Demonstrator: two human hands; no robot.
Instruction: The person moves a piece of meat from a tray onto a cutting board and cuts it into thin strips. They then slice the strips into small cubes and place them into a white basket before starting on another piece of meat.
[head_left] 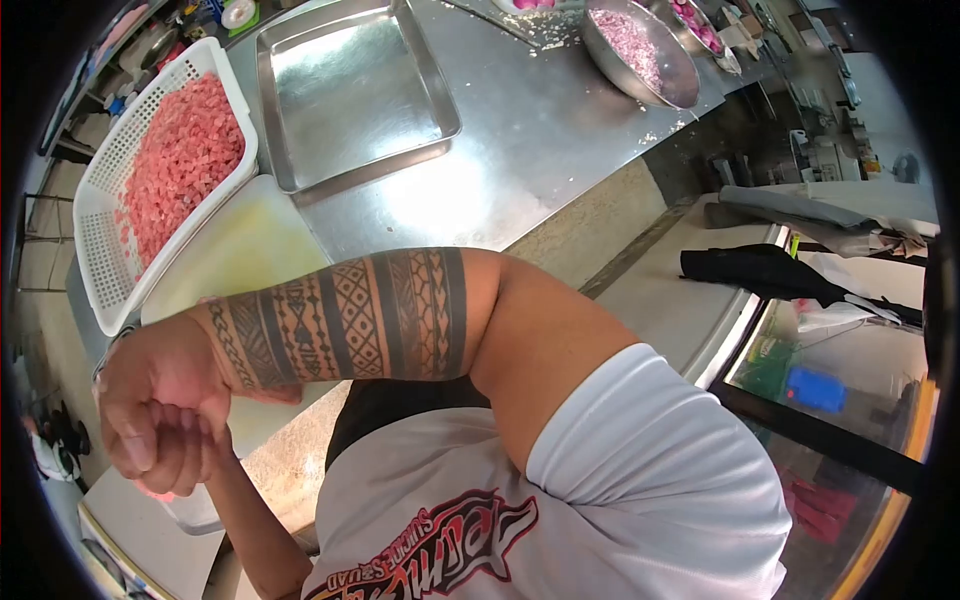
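My right hand (150, 405) is at the left, at the end of a tattooed forearm that crosses the view. Its fingers are curled in, and whatever they grip, if anything, is hidden. My left forearm (262, 525) rises from below to meet it; the left hand lies mostly behind the right, so its fingers cannot be made out. A small pink patch (155, 493) shows just under the hands, too little of it to name. Behind the right forearm lies a pale, yellow-stained cutting board (250, 240). Beside the board, a white perforated basket (100, 215) holds diced pink raw meat (190, 150).
A shallow metal tray (440, 95) rests on the steel table (540, 130). Further right stands a metal bowl (685, 80) of chopped pinkish onion, with scraps scattered around it. A glass-topped case (790, 370) with dark cloth on it is at the right.
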